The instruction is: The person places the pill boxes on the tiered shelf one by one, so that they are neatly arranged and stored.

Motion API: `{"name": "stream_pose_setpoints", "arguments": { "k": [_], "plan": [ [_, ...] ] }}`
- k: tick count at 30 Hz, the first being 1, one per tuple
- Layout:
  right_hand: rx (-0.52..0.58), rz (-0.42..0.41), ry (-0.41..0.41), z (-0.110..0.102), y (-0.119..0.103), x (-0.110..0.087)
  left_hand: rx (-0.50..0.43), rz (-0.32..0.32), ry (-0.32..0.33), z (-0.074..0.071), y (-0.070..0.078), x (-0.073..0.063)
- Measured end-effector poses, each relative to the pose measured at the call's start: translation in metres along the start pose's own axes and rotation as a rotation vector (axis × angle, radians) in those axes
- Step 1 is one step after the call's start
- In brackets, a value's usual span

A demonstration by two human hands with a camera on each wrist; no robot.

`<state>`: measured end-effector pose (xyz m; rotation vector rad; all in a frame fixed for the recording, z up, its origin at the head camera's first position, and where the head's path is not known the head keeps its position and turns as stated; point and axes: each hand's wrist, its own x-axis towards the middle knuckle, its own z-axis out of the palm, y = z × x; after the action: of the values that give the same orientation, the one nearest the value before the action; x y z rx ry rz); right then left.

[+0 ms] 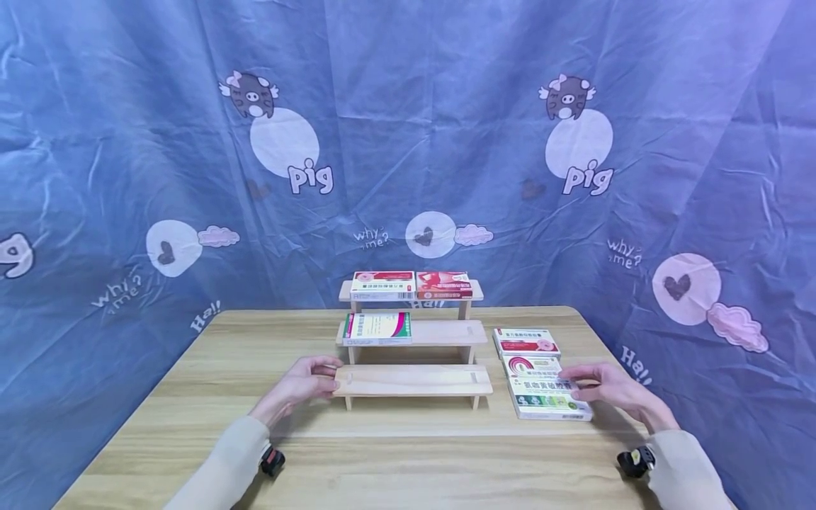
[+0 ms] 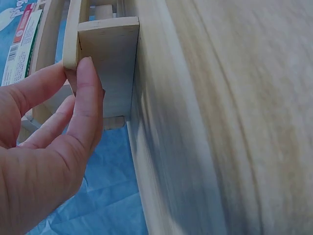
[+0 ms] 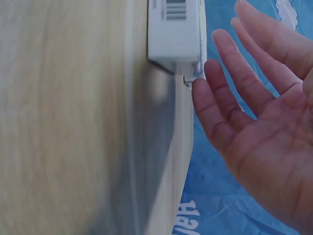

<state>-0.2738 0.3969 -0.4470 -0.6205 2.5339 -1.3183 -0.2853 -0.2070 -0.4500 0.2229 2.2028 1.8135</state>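
Note:
My left hand pinches the left end of the lowest board of a wooden three-step stand. In the left wrist view, thumb and fingertips grip the edge of that board. My right hand hovers with spread, relaxed fingers at the right side of a white-and-green medicine box. In the right wrist view, the fingertips are right by the end of a white box with a barcode. Behind the green-banded box lie a white box with a red arc and a red-and-white box.
On the top step lie a red-and-white box and a red box. A white box with green and magenta edges occupies the left of the middle step. A blue curtain hangs behind the wooden table.

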Motion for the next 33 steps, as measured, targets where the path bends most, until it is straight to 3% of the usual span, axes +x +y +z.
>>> {"name": "stream_pose_setpoints", "arguments": {
  "k": [6,15,25,33],
  "plan": [
    [0.016,0.020,-0.006,-0.001,0.005,0.000,0.017,-0.001,0.001,-0.001,0.001,0.000],
    [-0.118,0.054,0.016,-0.001,0.007,-0.007,0.035,0.002,-0.002,0.001,0.002,0.004],
    [-0.070,-0.095,-0.127,0.001,0.013,-0.011,0.046,-0.010,0.017,0.002,0.002,0.002],
    [-0.115,-0.110,-0.115,0.006,0.012,-0.015,0.048,-0.009,0.024,0.002,0.002,-0.003]
  ]
}}
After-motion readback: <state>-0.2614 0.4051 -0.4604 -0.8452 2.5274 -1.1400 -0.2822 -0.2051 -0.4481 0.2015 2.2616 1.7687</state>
